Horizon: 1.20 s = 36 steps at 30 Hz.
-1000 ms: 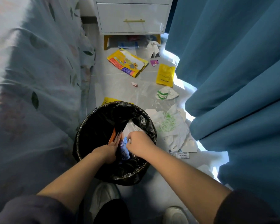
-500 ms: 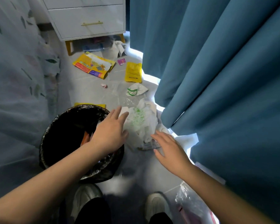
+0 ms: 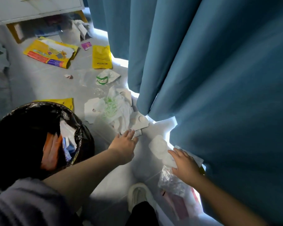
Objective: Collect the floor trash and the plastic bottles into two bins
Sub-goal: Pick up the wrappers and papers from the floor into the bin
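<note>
At the lower centre of the frame, my left hand (image 3: 126,144) spreads open over the white plastic bag (image 3: 116,110), my right hand (image 3: 185,162) open on crumpled paper (image 3: 160,147) by the curtain (image 3: 211,79); the bin (image 3: 82,128) sits lower left, within easy reach.

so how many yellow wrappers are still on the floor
3: a large printed yellow bag near the dresser, a plain yellow pouch by the curtain, and a yellow piece partly hidden behind the bin. More may lie hidden.

One black-lined bin (image 3: 78,128), two hands, three yellow wrappers and one white shoe (image 3: 138,193).
</note>
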Available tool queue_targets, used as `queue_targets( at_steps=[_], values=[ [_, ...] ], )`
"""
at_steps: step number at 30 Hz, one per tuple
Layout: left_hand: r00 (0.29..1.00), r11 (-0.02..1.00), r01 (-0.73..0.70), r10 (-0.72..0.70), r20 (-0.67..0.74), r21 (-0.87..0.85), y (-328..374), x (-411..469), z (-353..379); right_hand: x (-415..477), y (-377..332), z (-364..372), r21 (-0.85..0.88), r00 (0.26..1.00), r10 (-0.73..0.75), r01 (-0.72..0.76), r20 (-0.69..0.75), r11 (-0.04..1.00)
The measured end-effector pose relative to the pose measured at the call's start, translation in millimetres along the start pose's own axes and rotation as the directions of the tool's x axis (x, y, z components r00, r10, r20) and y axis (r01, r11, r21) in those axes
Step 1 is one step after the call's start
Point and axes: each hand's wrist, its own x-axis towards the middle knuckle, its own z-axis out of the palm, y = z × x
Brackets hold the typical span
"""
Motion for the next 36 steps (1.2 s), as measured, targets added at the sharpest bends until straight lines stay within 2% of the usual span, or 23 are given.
queue_targets(
  at_steps=[4, 9, 14, 17, 23, 24, 27, 29, 32, 36],
  values=[
    [0.999, 1.0, -0.024, 0.025, 0.044, -0.014, 21.4, 14.9, 18.1, -0.2, 14.6, 17.3, -0.164, 0.998, 0.031, -0.023, 0.048, 0.986],
    [0.996, 0.998, -0.025, 0.03, 0.083, -0.054, 36.3, 25.8, 31.6, 13.7, 17.4, 35.4, -0.287, 0.997, 0.002, -0.026, -0.083, 0.958],
    [0.997, 0.978, 0.045, -0.03, 0.076, -0.205, 33.0, 33.1, 39.0, 39.2, 20.7, 34.3, -0.361, 0.985, 0.169, -0.172, -0.038, 0.917],
    [0.995, 0.956, 0.086, -0.068, 0.072, -0.279, 27.3, 33.1, 47.0, 51.1, 26.1, 40.2, -0.32, 0.962, 0.27, -0.265, -0.03, 0.91],
    [0.993, 0.917, 0.112, -0.089, 0.077, -0.382, 20.6, 35.7, 57.4, 66.6, 25.2, 32.6, -0.218, 0.951, 0.308, -0.306, -0.028, 0.927],
    [0.992, 0.9, 0.12, -0.09, 0.09, -0.418, 21.1, 38.3, 58.2, 69.4, 24.0, 32.6, -0.138, 0.95, 0.31, -0.31, -0.029, 0.94],
    [0.987, 0.83, 0.148, -0.092, 0.13, -0.538, 27.2, 50.2, 59.1, 80.8, 19.3, 35.2, 0.319, 0.953, 0.296, -0.26, -0.068, 0.912],
    [0.983, 0.779, 0.172, -0.095, 0.157, -0.603, 32.7, 58.1, 60.1, 88.6, 14.7, 34.4, 0.457, 0.965, 0.251, -0.193, -0.069, 0.868],
    [0.976, 0.76, 0.199, -0.099, 0.192, -0.619, 36.1, 66.4, 67.0, 96.7, 14.6, 43.8, 0.454, 0.978, 0.209, -0.186, 0.002, 0.871],
    [0.974, 0.738, 0.209, -0.1, 0.203, -0.641, 37.0, 78.3, 78.4, 104.0, 23.0, 60.6, 0.333, 0.968, 0.194, -0.239, 0.162, 0.912]
  ],
)
